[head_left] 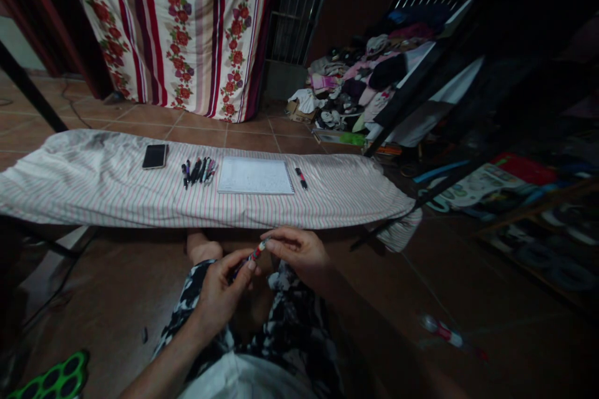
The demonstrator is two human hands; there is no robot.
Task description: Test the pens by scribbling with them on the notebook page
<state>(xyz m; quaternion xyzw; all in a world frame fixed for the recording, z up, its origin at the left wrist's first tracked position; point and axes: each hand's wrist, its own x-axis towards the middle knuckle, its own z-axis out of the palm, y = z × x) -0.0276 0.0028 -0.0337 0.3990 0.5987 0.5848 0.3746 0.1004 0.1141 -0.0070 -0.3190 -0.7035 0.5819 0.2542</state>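
Between my hands, above my lap, is a slim pen with red, white and dark parts, tilted up to the right. My left hand is closed around its lower part. The fingertips of my right hand pinch its upper end. Beyond them, on a striped cloth, lie a spiral notebook, a red and black pen to its right, and a group of several pens to its left. A dark phone lies farther left.
A floral curtain hangs behind the cloth-covered surface. Piled clothes stand at the back right. A bottle lies on the floor at the right, and a green object with round holes is at the lower left.
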